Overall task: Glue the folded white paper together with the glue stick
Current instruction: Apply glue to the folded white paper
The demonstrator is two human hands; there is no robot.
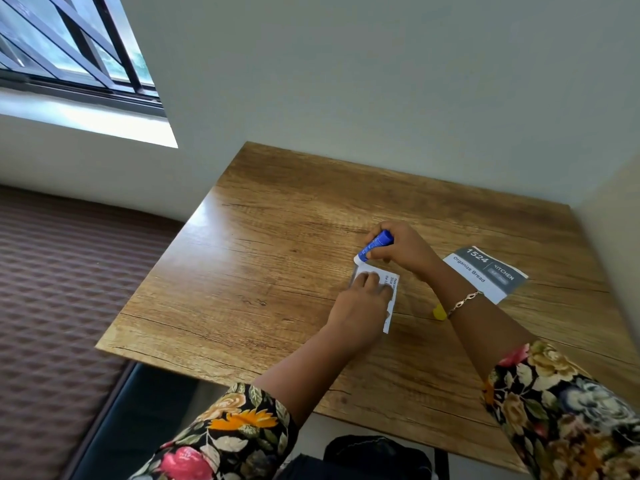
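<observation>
Wood-grain brown covers the table (277, 258), which stands in a corner against pale walls, with a barred window (69, 46) up to the left. On it, toward the right side, lies the folded white paper (389, 292), a small sheet with some black print along its right edge. The left hand (360, 303) lies flat on the paper, palm down with the fingers stretched toward the far end, pressing it to the table; this grip closes around nothing. The right hand (403, 247) is just beyond the paper's far end, and its grip is wrapped around the blue glue stick (375, 244). The stick is tilted, its lower end touching the far corner of the paper, its upper end tucked inside the curled fingers. A thin gold bracelet (464, 302) circles the right wrist. Beside that wrist a small yellow object (439, 312) rests on the table; what it is cannot be told. Farther right lies a printed card (485, 273) with a dark grey band reading "1524" and "KITCHEN" and a white part reading "Organize Bread". Both forearms come out of dark floral sleeves (561, 410).
</observation>
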